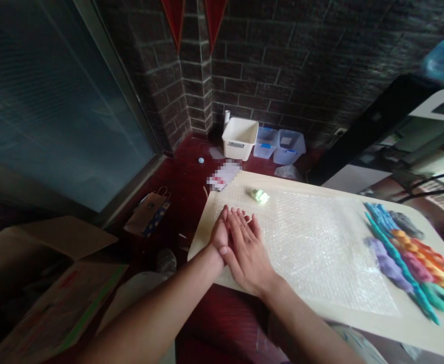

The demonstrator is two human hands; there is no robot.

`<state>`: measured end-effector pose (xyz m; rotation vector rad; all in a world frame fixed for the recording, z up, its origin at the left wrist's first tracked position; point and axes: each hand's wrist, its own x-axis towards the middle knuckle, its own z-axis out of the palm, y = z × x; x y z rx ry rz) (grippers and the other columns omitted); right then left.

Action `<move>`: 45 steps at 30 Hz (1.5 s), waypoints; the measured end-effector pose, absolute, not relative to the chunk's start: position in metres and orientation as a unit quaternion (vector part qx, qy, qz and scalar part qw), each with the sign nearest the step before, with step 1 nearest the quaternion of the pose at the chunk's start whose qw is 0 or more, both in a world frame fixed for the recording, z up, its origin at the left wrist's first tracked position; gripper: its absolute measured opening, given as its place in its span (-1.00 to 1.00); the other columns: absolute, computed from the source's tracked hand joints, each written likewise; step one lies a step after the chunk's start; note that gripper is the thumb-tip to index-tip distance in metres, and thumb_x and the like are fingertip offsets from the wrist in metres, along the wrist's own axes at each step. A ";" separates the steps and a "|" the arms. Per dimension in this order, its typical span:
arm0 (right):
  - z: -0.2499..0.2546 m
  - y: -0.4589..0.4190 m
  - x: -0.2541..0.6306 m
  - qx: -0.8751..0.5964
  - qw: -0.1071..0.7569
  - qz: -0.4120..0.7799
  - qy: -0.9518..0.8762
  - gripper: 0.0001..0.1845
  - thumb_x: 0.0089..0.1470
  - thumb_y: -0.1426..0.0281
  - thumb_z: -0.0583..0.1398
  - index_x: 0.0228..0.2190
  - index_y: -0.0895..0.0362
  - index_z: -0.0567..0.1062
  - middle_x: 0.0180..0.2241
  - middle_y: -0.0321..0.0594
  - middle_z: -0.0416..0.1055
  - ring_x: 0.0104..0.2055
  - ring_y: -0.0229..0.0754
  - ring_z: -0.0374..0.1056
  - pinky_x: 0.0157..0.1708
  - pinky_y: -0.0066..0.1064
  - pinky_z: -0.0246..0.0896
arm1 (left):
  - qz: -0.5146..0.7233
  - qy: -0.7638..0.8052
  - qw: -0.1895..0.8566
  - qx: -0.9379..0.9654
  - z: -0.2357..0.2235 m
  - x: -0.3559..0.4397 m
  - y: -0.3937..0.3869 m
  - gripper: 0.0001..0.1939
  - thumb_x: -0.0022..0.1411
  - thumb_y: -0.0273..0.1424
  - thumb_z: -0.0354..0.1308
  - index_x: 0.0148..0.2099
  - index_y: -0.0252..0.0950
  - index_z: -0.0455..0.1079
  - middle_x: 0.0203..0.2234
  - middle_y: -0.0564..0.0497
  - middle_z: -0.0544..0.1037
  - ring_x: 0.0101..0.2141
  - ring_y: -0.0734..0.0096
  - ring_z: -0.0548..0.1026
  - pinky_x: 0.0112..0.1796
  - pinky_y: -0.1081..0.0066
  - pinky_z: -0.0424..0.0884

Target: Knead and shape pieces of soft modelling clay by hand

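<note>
My left hand (218,233) is turned palm up above the near left corner of the table. Across its palm lies my right hand (250,253), palm down, its long fingers resting along the left fingers and its thumb by the left wrist. Both hands are cupped against each other, and whatever may be between the palms is hidden. Just beyond the fingertips, a small pale green crumpled lump (260,196) sits on a clear bubble-wrap sheet (320,247) spread over the light table (381,323).
Coloured soft lumps and strands (407,258) lie on the table's right end. A blurred packet (225,175) is by the far left corner. On the floor are a white basket (240,139), clear bins (289,146), a paper bag (146,215) and an open cardboard box (55,298).
</note>
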<state>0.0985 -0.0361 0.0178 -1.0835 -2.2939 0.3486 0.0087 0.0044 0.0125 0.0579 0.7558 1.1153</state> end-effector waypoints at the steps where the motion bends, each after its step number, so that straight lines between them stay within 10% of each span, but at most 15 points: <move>1: 0.018 -0.036 0.100 -0.400 0.281 0.122 -0.864 -0.25 0.46 0.13 -0.02 0.47 0.28 0.00 0.47 0.25 0.11 0.55 0.30 -0.06 0.45 0.42 -0.29 | 0.533 0.352 0.769 0.015 0.013 0.007 0.010 -0.57 0.34 0.04 0.26 -0.30 -0.24 0.42 -0.36 -0.03 0.56 -0.21 0.26 0.61 -0.16 0.33 0.50; 7: 0.017 -0.030 0.134 -0.447 0.429 0.154 -0.770 -0.48 0.44 0.21 0.02 0.33 0.08 0.27 0.32 0.11 0.29 0.38 0.20 0.23 0.30 0.25 0.17 | 0.520 0.413 0.745 0.061 0.030 -0.003 0.022 -0.68 0.21 -0.30 0.47 -0.34 -0.37 0.42 -0.54 0.11 0.43 -0.64 0.70 0.29 -0.64 0.61 0.08; 18: 0.004 -0.025 0.147 -0.493 0.480 0.271 -0.673 -0.63 0.46 0.15 0.04 0.09 0.05 0.45 0.06 0.00 0.49 0.01 0.05 0.50 -0.08 -0.04 0.48 | 0.427 0.438 0.778 0.145 0.037 0.000 0.007 -0.38 0.21 -0.08 0.37 -0.60 -0.23 0.06 -0.76 0.21 0.11 -0.78 0.67 0.00 -0.67 0.51 -0.25; 26: 0.013 -0.015 0.146 -0.485 0.488 0.258 -0.678 -0.66 0.46 0.17 0.03 0.02 0.07 0.48 -0.03 -0.03 0.53 -0.01 0.02 0.49 -0.04 -0.07 0.47 | 0.457 0.338 0.803 0.181 0.025 0.002 0.013 -0.60 0.07 -0.16 0.53 -0.29 -0.40 0.54 -0.37 -0.06 0.59 -0.46 0.47 0.52 -0.48 0.48 0.38; 33: 0.009 -0.018 0.154 -0.506 0.490 0.262 -0.659 -0.66 0.46 0.18 0.03 0.04 0.05 0.48 0.01 -0.02 0.53 0.02 0.05 0.49 -0.04 -0.02 0.48 | 0.413 0.416 0.795 0.155 0.032 0.001 0.013 -0.48 0.07 -0.04 0.51 -0.47 -0.33 0.35 -0.65 0.18 0.28 -0.71 0.70 0.10 -0.67 0.53 -0.22; 41: 0.021 -0.021 0.153 -0.401 0.402 0.075 -0.820 -0.46 0.32 0.24 0.20 0.25 0.16 0.40 0.22 0.15 0.44 0.29 0.24 0.34 0.23 0.22 0.32 | 0.366 0.250 0.895 0.041 0.037 0.007 0.007 -0.33 0.46 0.13 -0.12 -0.34 -0.32 0.47 -0.57 -0.03 0.46 -0.49 0.31 0.48 -0.34 0.32 0.45; 45: 0.025 -0.016 0.157 -0.423 0.367 0.072 -0.825 -0.77 0.35 0.35 0.20 -0.09 0.18 0.63 -0.20 -0.03 0.66 -0.18 -0.02 0.57 -0.18 -0.20 0.51 | 0.314 0.212 0.924 0.047 0.036 0.012 -0.002 -0.30 0.43 0.19 -0.12 -0.31 -0.32 0.48 -0.41 -0.19 0.60 -0.28 0.11 0.60 -0.16 0.22 0.48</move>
